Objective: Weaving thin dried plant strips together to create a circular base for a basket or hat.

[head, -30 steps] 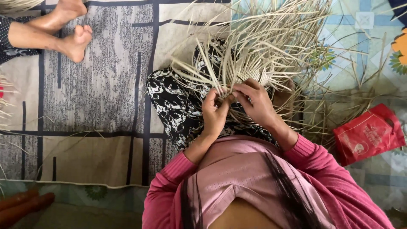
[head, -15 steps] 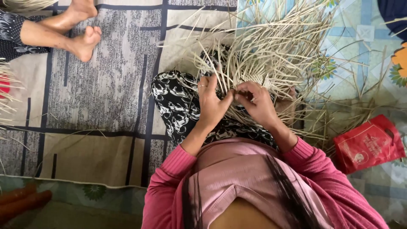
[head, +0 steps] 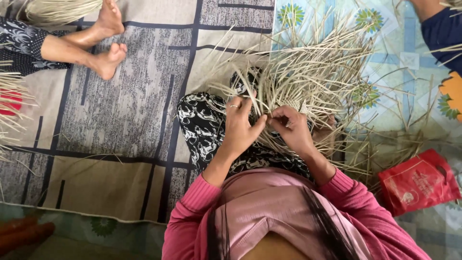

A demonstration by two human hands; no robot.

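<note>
Feet (head: 103,45) of a second person at far left, bare, resting on a grey and beige patterned mat (head: 120,106); well apart from the work. Mat flat on the floor, open and bare between those feet and the lap, its near edge running along the bottom left. Left hand (head: 238,127) over the lap, ring on one finger, thumb and fingers closed around pale straw strips (head: 308,72) at the point where they cross. Right hand (head: 291,127) just beside it, fingertips nearly touching the left thumb, pinched on the same strips. Small woven patch (head: 299,106) just beyond the right knuckles, strips fanning out from it. Long axes mostly running away from the lap toward the far right, loose ends splayed over a blue flowered sheet (head: 409,43). Black and white patterned trousers (head: 202,125) under the bundle. Red plastic bag (head: 418,180) lying flat at near right, apart from the strips. Loose strips scattered between bag and lap, crowding that side.
</note>
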